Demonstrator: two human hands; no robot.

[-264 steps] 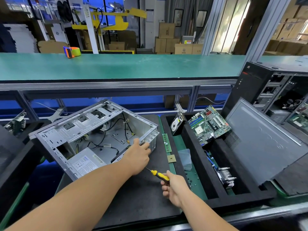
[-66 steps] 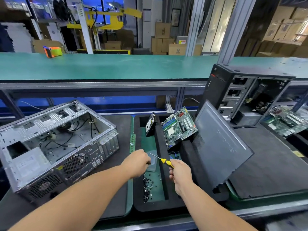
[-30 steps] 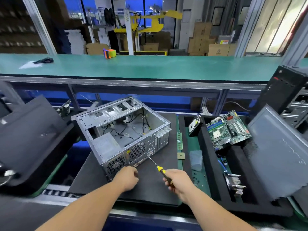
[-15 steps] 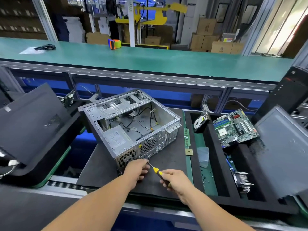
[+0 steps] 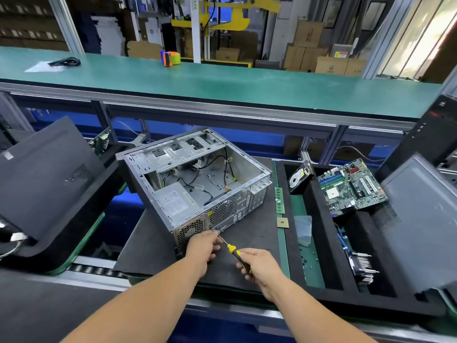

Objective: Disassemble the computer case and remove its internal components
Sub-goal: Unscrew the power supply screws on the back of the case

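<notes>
Fingers (image 5: 243,266) of one right hand (image 5: 259,268) grip one screwdriver (image 5: 231,248) at one case (image 5: 197,179).

I see the open computer case (image 5: 197,179) lying on a dark mat (image 5: 249,243). At its near corner my left hand (image 5: 201,248) pinches the shaft of the screwdriver (image 5: 235,251), whose yellow handle my right hand (image 5: 259,266) grips. Right of the case sit a hard drive (image 5: 298,178) and a motherboard (image 5: 351,186).
</notes>
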